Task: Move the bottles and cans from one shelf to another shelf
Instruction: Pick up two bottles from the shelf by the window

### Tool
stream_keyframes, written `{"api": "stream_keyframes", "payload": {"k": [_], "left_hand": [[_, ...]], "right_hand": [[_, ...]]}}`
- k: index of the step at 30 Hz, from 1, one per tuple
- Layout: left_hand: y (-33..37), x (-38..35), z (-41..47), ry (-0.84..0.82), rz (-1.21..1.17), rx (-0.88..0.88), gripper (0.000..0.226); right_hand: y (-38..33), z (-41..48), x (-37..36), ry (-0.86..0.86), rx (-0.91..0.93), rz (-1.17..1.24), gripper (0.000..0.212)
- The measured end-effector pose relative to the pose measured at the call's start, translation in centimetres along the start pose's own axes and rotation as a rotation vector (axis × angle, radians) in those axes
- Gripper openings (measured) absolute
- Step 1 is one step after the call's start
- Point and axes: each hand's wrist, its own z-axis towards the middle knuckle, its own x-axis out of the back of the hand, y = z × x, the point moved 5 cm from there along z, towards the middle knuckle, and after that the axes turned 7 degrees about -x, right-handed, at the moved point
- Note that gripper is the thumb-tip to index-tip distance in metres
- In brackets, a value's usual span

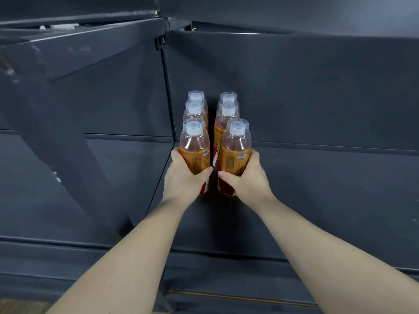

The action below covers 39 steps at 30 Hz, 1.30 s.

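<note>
Several orange drink bottles with white caps stand in two rows on a dark grey shelf [317,177]. My left hand [184,177] grips the front bottle of the left row [195,150] round its lower body. My right hand [246,180] grips the front bottle of the right row [235,152] the same way. Two more bottles stand behind each: the left pair [195,109] and the right pair [227,112]. My thumbs nearly meet between the two front bottles. Their bases are hidden by my hands.
The shelf's dark back panel [294,87] rises behind the bottles. A slotted upright [169,91] divides this bay from the neighbouring shelf bay [90,173] on the left. An upper shelf [79,26] overhangs at top left. A lower shelf edge [238,298] runs near the bottom.
</note>
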Motion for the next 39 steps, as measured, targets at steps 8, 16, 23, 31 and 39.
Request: {"api": "stream_keyframes", "payload": {"k": [8,16,23,31,39], "left_hand": [[-1.1,-0.1,0.2,-0.033,-0.06,-0.035,0.095],[-1.5,0.2,0.7,0.014,-0.067,-0.005,0.072],[-1.0,0.3,0.1,-0.061,-0.102,-0.056,0.07],[-0.9,0.0,0.4,0.015,-0.013,-0.047,0.075],[-1.1,-0.5,-0.3,-0.078,-0.159,-0.05,0.064]], "right_hand": [[0.1,-0.4,-0.6,0.008,-0.001,0.015,0.088],[0.2,-1.0,-0.5,0.013,-0.025,-0.058,0.085],[0.0,-1.3,-1.1,0.096,-0.022,-0.13,0.1],[0.2,-1.5,-0.9,0.049,-0.033,-0.099,0.086],[-0.2,-1.5,-1.7,0.168,-0.082,-0.153,0.088]]}}
